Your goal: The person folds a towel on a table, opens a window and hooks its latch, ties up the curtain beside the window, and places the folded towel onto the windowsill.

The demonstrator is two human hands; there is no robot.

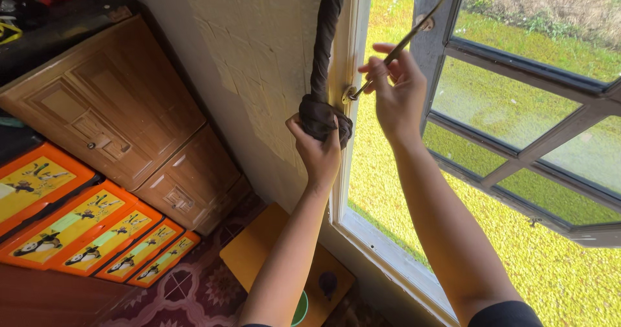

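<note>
Beside a pale textured wall (259, 55), an open window looked onto green grass. At the white window frame (352, 107), a dark twisted cloth curtain with a knotted end (320, 117) was clenched from below in the grip of the left hand (318, 152). A thin metal window stay rod (401, 45) was pinched by the right hand (398, 91), just beside the knot. Brown wooden cabinets (123, 100) and orange cartoon-printed boxes (84, 227) were seen below, well apart.

cabinet (123, 107) left, open window (517, 126) right
</note>
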